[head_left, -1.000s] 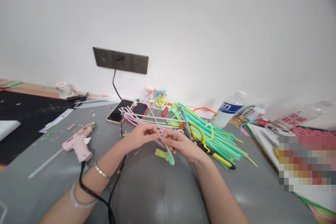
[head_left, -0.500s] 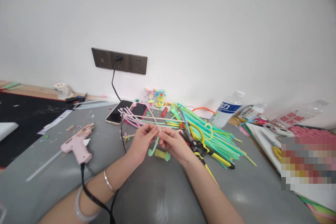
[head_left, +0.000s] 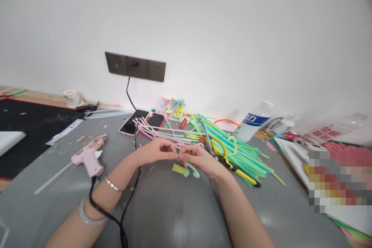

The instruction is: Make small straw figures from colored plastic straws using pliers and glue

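Note:
A short green pipe cleaner (head_left: 192, 169) with a curled end hangs from the fingertips of my right hand (head_left: 200, 159), which are pinched together on it. My left hand (head_left: 157, 151) meets it there, thumb and forefinger closed at the pipe cleaner's other end. Just below my fingers, a small yellow-and-green pipe cleaner piece (head_left: 180, 169) lies on the grey table mat (head_left: 174, 209). Beside my right hand are pliers (head_left: 240, 172) with yellow and black handles. They rest against a heap of green and yellow pipe cleaners (head_left: 250, 159).
A pink glue gun (head_left: 90, 159) lies at left, its black cord (head_left: 107, 213) crossing my left forearm. Behind my hands are pink pipe cleaners (head_left: 145, 128), two phones (head_left: 132, 122) and small pipe cleaner figures (head_left: 179, 108). Bottles (head_left: 252, 120) and papers (head_left: 290, 159) stand or lie at right.
The green pipe cleaner has turned, its curled end swinging from lower left to lower right. My hands have levelled out, and the view has shifted slightly.

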The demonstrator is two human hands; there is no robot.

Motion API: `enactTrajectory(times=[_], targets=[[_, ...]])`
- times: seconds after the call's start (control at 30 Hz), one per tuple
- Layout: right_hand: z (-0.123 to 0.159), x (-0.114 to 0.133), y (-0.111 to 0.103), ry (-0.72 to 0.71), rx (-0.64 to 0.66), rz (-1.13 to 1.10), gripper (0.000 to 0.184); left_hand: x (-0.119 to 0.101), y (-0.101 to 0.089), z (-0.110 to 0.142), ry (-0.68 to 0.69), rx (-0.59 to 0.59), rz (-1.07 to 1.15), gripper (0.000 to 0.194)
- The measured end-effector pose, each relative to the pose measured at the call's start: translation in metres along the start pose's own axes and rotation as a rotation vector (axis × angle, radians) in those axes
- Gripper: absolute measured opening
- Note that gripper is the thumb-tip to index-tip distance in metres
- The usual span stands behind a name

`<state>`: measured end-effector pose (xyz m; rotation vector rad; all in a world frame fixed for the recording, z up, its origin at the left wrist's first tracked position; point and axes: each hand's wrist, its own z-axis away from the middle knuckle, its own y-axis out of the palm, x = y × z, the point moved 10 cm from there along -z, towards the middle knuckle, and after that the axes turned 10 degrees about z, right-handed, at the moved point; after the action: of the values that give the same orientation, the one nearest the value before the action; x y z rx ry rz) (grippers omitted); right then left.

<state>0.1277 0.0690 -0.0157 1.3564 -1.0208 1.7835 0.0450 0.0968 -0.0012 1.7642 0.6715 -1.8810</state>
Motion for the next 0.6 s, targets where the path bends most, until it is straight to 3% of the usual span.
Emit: enactTrajectory(times=[0.07,0.17,0.37,0.6], targets=[[0.0,-0.001,0.0,0.006,0.013,0.018,0.034,0.002,0.001,0.0,-0.01,0.012,-0.044,0.025],[-0.001,-0.004,-0.001,0.017,0.01,-0.004,0.033,0.0,-0.004,-0.001,0.014,-0.058,-0.022,0.026],[-0.003,-0.006,-0.01,-0.01,-0.112,-0.079,0.033,-0.005,-0.016,-0.001,0.085,-0.234,0.137,0.026],[-0.009,-0.004,0.003,-0.011,-0.134,-0.311,0.033,0.01,-0.014,-0.001,0.086,-0.379,0.422,0.03]])
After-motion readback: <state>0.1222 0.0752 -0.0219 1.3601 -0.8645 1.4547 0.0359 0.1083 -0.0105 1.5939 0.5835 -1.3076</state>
